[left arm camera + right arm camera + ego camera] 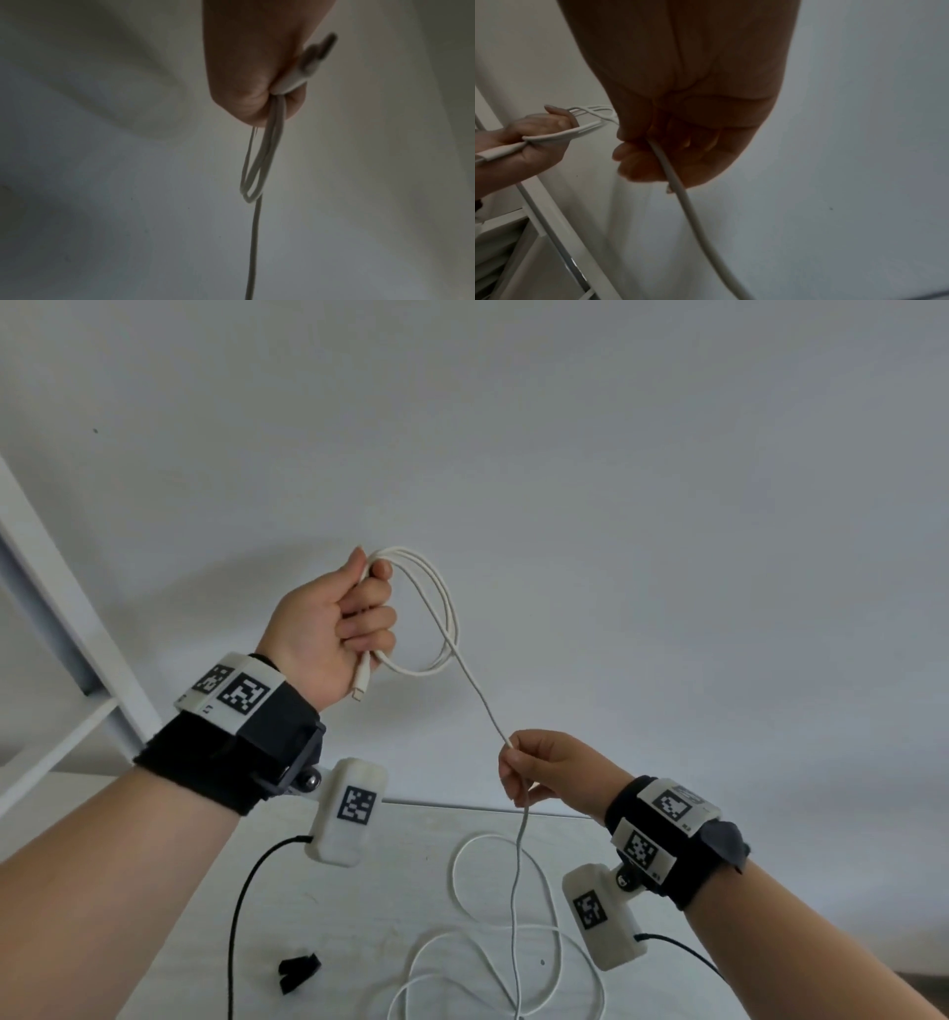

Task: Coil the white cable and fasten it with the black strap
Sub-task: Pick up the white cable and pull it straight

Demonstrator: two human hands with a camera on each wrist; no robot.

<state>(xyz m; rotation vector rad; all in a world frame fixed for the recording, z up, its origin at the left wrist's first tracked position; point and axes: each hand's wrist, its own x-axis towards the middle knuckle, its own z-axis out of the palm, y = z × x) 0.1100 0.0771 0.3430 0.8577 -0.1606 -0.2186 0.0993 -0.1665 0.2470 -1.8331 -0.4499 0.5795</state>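
My left hand is raised in front of the wall and grips a few loops of the white cable, with the plug end hanging out below the fist. The left wrist view shows the fist closed on the cable loops and plug. From the loops a strand runs down to my right hand, which pinches the cable between thumb and fingers. The remaining cable lies in loose curls on the table. The black strap lies on the table at lower left.
A white table stands against a plain white wall. A white shelf frame stands at the left. Thin black leads run from the wrist cameras across the table.
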